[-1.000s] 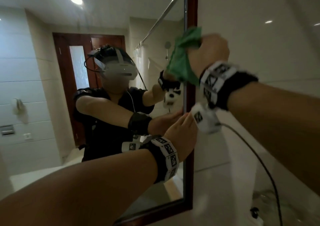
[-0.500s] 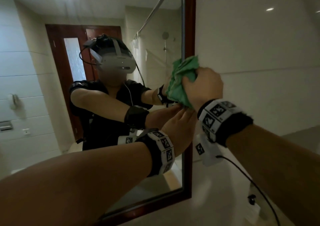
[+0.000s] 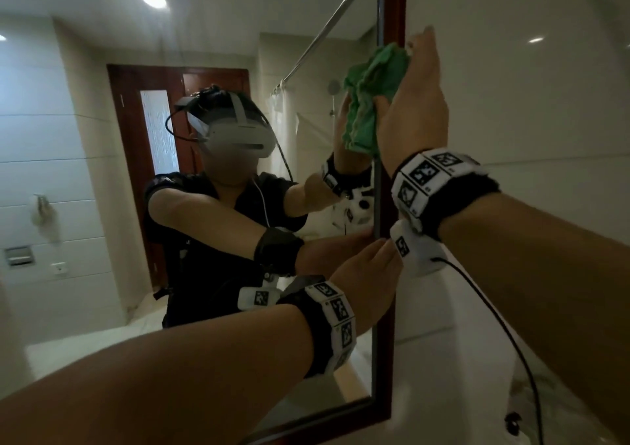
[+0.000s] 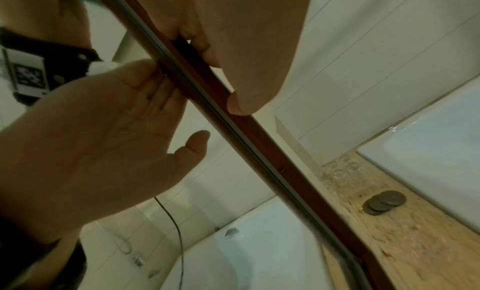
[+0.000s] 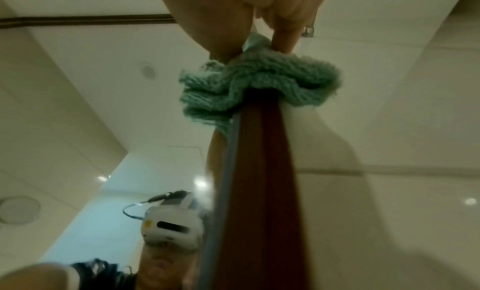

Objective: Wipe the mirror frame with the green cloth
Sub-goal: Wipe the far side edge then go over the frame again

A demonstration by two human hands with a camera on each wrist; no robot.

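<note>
The mirror frame [image 3: 395,8] is dark red-brown wood; its right upright runs down the head view. My right hand [image 3: 409,73] pinches the bunched green cloth [image 3: 371,97] round that upright, high up. In the right wrist view the cloth [image 5: 259,82] wraps the frame [image 5: 259,171] between thumb and fingers. Lower on the same upright, my left hand [image 3: 375,267] holds the frame. In the left wrist view its bent fingers [image 4: 200,49] curl onto the frame [image 4: 272,142], with the thumb off it.
A white tiled wall [image 3: 511,104] lies right of the mirror. A black cable [image 3: 494,308] hangs from my right wrist. Below are a stone counter [image 4: 415,243] with drinking glasses [image 4: 342,167], dark round discs [image 4: 384,202] and a white basin [image 4: 428,150].
My right hand slid the cloth down the upright to just above the left hand, then back up to the higher spot. The left hand kept its place on the frame.
</note>
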